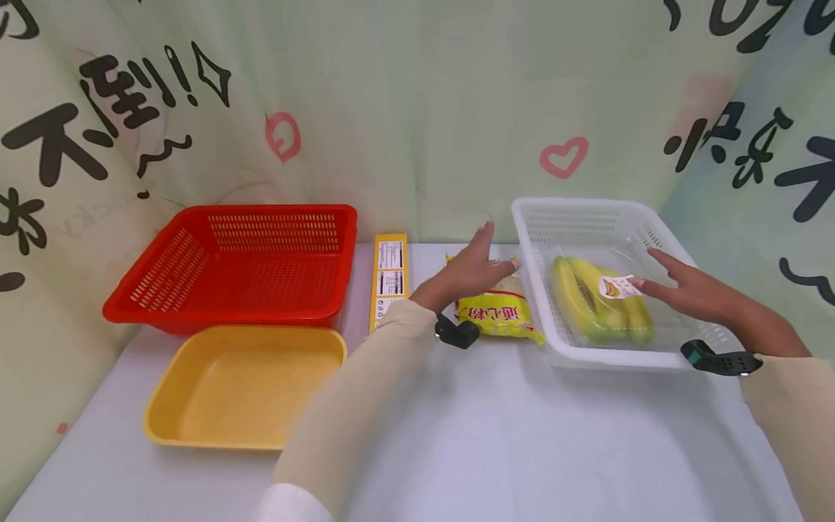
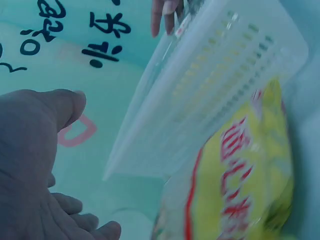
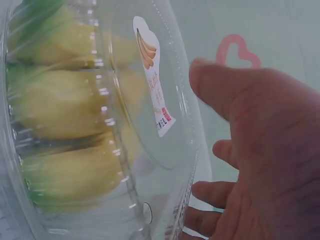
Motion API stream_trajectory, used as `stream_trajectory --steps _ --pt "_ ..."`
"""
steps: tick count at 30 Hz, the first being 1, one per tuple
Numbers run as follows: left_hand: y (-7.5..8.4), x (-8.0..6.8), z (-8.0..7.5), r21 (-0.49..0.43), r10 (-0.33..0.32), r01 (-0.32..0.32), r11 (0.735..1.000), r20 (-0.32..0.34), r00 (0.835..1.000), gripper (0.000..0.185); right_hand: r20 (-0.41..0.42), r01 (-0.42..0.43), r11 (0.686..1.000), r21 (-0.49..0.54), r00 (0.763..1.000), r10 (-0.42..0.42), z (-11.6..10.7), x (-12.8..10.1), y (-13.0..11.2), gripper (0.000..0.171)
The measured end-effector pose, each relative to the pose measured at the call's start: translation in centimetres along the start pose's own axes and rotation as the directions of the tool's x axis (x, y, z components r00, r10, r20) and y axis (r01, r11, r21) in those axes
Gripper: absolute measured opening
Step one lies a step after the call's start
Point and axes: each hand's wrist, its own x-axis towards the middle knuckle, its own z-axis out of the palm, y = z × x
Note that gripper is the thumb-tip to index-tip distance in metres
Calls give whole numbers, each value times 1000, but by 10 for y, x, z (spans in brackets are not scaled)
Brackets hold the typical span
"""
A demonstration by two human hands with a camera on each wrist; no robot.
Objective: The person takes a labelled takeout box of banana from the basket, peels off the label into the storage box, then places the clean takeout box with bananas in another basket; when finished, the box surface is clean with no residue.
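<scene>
Right hand (image 1: 691, 293) hangs with fingers spread and holding nothing over the boxed bananas (image 1: 600, 301), which lie in the white basket (image 1: 590, 210) by the counter's far right corner, while the left hand (image 1: 472, 268), open, rests on the yellow packet (image 1: 499, 315) just beside that basket.

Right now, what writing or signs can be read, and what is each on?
"通心粉" in red, upside down: yellow packet.
Banana picture, text too small: sticker on the clear banana box.
Printed panels, too small: yellow box.
Large black characters, cut off, and pink hearts: backdrop.
</scene>
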Motion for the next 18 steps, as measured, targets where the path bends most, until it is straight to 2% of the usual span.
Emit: stream_trajectory --steps 4,6,9,13,18 --pt "-1 -1 21 -131 -10 8 991 -13 1000 84 -4 -36 999 -2 999 36 -1 -4 3 85" --pt "-2 0 32 -196 -27 22 980 -20 999 83 7 -37 999 2 999 37 -2 -5 6 82" --pt "-2 3 46 -266 -17 9 964 -27 999 81 32 -48 999 3 998 48 -2 -6 9 82" --pt "4 3 59 -330 -29 15 944 -38 999 87 48 -84 996 23 995 82 -1 -7 10 87" --pt "13 0 74 -376 -99 88 922 -10 995 92 44 -119 992 38 992 117 1 -10 8 92"
